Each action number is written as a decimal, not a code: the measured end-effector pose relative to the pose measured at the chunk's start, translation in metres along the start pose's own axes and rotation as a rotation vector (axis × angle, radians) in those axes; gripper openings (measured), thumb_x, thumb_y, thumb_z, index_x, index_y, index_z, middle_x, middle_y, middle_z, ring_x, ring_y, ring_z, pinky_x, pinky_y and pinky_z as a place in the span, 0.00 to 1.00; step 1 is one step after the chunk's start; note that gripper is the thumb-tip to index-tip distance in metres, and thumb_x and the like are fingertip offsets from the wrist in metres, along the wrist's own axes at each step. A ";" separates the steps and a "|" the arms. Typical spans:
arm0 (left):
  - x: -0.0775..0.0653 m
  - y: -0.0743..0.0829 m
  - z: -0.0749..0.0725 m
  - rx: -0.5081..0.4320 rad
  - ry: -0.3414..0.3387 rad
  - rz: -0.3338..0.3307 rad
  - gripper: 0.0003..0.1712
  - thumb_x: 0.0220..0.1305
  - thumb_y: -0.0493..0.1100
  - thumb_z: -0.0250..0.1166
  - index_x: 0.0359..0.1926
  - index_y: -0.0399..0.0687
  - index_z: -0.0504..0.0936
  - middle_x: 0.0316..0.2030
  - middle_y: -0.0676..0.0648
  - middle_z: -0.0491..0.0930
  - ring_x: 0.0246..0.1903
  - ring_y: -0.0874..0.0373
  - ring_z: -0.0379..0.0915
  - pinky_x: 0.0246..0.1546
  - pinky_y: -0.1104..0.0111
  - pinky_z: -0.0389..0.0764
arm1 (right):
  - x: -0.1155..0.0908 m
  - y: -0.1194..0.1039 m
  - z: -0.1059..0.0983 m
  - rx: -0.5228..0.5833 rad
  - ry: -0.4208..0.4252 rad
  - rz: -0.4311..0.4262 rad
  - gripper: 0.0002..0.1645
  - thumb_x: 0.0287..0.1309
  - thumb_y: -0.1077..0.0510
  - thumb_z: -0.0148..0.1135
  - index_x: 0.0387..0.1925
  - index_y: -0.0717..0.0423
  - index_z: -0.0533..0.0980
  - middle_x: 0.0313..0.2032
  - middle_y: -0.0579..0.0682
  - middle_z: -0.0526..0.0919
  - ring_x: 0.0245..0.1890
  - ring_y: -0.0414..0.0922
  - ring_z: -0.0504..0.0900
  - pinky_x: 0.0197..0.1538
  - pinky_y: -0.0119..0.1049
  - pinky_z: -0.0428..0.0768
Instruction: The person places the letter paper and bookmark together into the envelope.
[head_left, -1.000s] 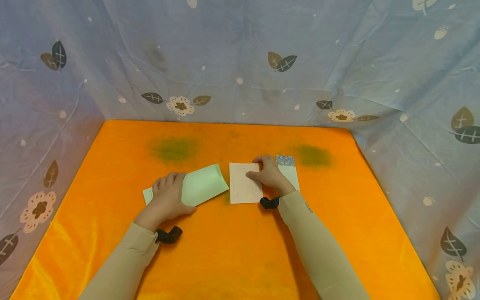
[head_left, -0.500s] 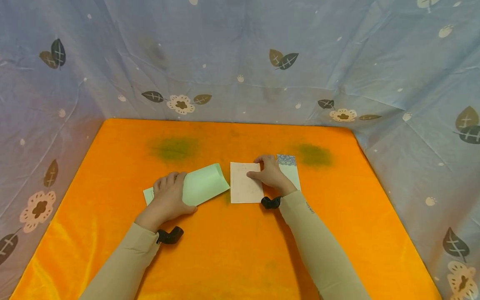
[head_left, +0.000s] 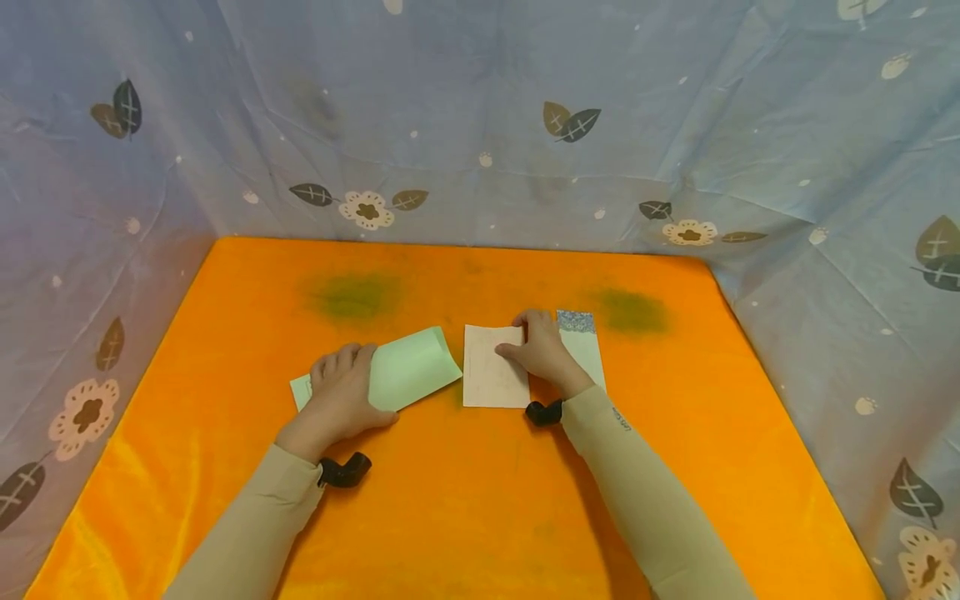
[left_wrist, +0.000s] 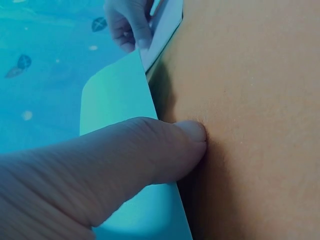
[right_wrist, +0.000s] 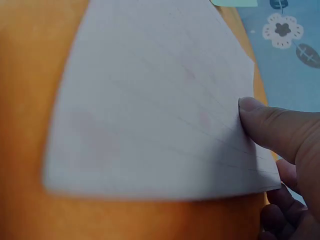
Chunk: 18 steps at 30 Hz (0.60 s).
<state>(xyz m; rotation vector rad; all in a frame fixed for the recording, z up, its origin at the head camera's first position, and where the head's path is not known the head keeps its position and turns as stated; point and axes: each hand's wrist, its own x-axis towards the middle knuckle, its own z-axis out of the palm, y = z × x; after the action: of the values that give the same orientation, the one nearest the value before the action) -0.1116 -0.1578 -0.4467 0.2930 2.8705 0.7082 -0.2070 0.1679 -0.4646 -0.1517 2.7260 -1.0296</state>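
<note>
left hand clamped across green paper, right hand pinching pale sheet at right edge. both over orange cloth, just beside each other; patterned paper farther right. maybe lining-up step; next move likely needs soft grip.

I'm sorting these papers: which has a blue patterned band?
The rightmost paper, beside the right hand: the band crosses its far end; the green paper and pinkish sheet show none.

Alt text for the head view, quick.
The left hand grips a green paper and the right hand pinches a pale sheet by its right edge, over an orange tabletop. A strip with a blue-patterned end is partly hidden by the right hand; flower-print cloth hangs behind.
</note>
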 end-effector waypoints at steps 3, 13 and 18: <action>-0.001 0.001 0.001 -0.002 -0.002 -0.004 0.63 0.43 0.60 0.77 0.72 0.37 0.53 0.64 0.31 0.54 0.60 0.31 0.48 0.61 0.39 0.41 | -0.002 -0.001 -0.002 0.005 -0.009 -0.001 0.30 0.55 0.46 0.70 0.51 0.57 0.68 0.48 0.57 0.67 0.46 0.54 0.65 0.48 0.46 0.70; -0.002 0.002 -0.001 -0.004 0.009 -0.009 0.63 0.44 0.59 0.77 0.72 0.37 0.52 0.64 0.31 0.54 0.60 0.31 0.48 0.61 0.40 0.41 | -0.011 0.002 -0.017 0.006 -0.080 -0.009 0.28 0.61 0.47 0.65 0.57 0.55 0.71 0.42 0.55 0.72 0.37 0.52 0.70 0.40 0.43 0.71; -0.003 0.003 0.000 0.002 0.007 -0.015 0.63 0.44 0.59 0.77 0.72 0.37 0.53 0.64 0.31 0.54 0.60 0.31 0.48 0.61 0.40 0.41 | -0.016 0.008 -0.025 0.042 -0.120 -0.018 0.24 0.62 0.47 0.64 0.56 0.53 0.76 0.42 0.52 0.76 0.38 0.51 0.71 0.39 0.42 0.71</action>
<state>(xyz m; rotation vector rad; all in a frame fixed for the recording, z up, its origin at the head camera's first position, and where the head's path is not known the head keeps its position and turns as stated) -0.1083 -0.1563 -0.4451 0.2692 2.8769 0.7054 -0.1977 0.1926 -0.4487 -0.2243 2.5985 -1.0464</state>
